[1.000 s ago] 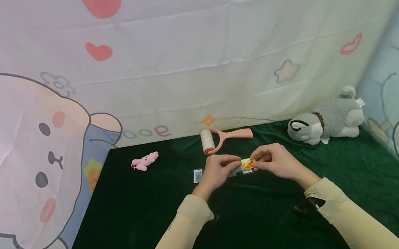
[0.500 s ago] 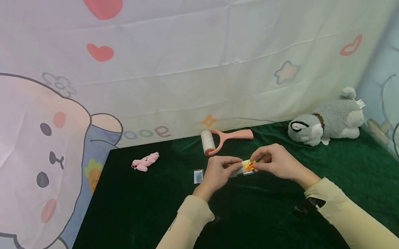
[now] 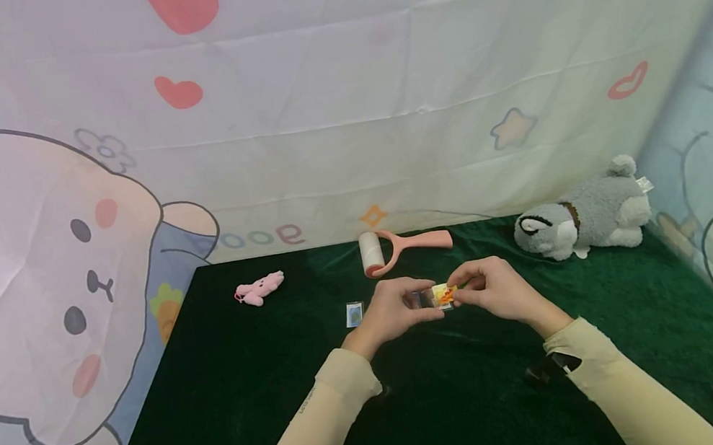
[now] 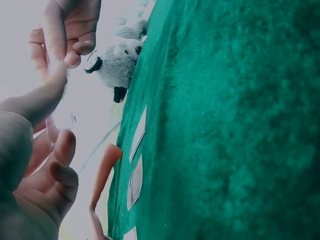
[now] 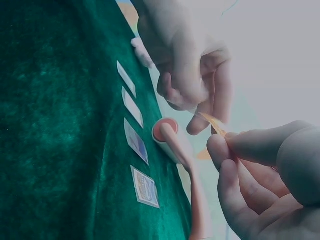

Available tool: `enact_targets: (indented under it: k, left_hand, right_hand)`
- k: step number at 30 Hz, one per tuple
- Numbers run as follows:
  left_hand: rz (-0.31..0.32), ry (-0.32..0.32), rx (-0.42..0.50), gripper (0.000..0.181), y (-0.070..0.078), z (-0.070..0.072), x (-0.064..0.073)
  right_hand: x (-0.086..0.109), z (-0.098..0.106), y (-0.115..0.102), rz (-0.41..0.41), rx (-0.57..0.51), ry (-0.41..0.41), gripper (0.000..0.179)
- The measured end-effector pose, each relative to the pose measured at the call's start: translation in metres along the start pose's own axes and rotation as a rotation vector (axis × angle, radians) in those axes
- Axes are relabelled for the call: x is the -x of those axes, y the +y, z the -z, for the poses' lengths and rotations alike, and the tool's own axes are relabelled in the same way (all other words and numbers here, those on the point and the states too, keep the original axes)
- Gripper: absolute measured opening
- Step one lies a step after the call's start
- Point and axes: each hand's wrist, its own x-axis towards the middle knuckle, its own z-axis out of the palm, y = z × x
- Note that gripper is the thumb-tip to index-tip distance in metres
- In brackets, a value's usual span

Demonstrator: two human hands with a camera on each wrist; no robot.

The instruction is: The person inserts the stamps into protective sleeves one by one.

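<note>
My right hand pinches a small yellow-and-orange card between thumb and fingers; the right wrist view shows it nearly edge-on. Facing it, my left hand holds what looks like a clear plastic sleeve between thumb and fingers, mostly hidden and hard to make out. The card's left end is at the sleeve; whether it is inside I cannot tell. Both hands are raised above the table. Below them lie several small sleeved cards in a row, among them a blue one at the left and a printed one.
A pink-handled lint roller lies behind the hands. A small pink plush is at the back left, and a grey plush dog lies at the back right. Dark green cloth covers the table, with a printed curtain behind.
My left thumb and forefinger have spread apart; the thumb has come down toward me, and the gap between them now shows. The right hand and its card have barely moved.
</note>
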Motion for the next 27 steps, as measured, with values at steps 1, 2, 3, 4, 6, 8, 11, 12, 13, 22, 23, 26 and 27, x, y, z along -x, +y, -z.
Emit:
enact_targets:
  k: [1,2,3,4,6,8,11,12,13,22,23,26,27]
  left_hand:
    - [-0.013,-0.004,-0.022,0.046,0.000,0.000,0.000]
    - [-0.024,-0.006,-0.042,0.047,0.000,0.000,0.000]
    - [-0.038,-0.006,-0.063,0.047,0.000,0.000,0.000]
    - [-0.050,-0.004,-0.084,0.046,0.000,0.000,0.000]
    - [-0.068,0.003,-0.118,0.044,0.000,-0.001,-0.001]
    - [-0.077,0.004,-0.146,0.042,0.001,-0.002,-0.002]
    - [-0.070,-0.005,-0.176,0.042,0.002,-0.002,-0.002]
    - [-0.065,-0.010,-0.185,0.043,0.002,-0.003,-0.002]
    - [-0.061,-0.014,-0.192,0.043,0.002,-0.003,-0.002]
    - [-0.052,-0.024,-0.201,0.043,0.008,0.000,0.000]
    - [-0.056,-0.025,-0.204,0.042,0.008,0.000,0.000]
    - [-0.077,-0.027,-0.218,0.041,0.009,0.000,-0.001]
    - [-0.087,-0.026,-0.223,0.040,0.010,0.000,-0.002]
  right_hand:
    - [0.000,0.000,0.000,-0.003,-0.001,-0.001,0.013]
    - [0.000,0.000,0.000,-0.005,-0.002,-0.002,0.013]
    - [0.000,0.000,0.001,-0.006,-0.005,-0.003,0.013]
    - [0.000,0.000,0.001,-0.005,-0.008,-0.005,0.013]
    - [0.000,-0.001,0.001,-0.001,-0.012,-0.006,0.013]
    - [0.000,-0.001,0.002,0.005,-0.008,-0.001,0.013]
    - [0.000,-0.001,0.003,0.015,0.013,0.013,0.012]
    - [0.000,-0.001,0.003,0.015,0.019,0.017,0.012]
    - [0.000,-0.001,0.003,0.015,0.026,0.020,0.011]
    - [-0.001,-0.002,0.004,0.015,0.044,0.017,0.011]
    - [-0.001,-0.002,0.004,0.017,0.044,0.016,0.011]
    - [-0.001,-0.003,0.006,0.024,0.036,0.009,0.011]
    - [-0.001,-0.003,0.006,0.027,0.034,0.006,0.011]
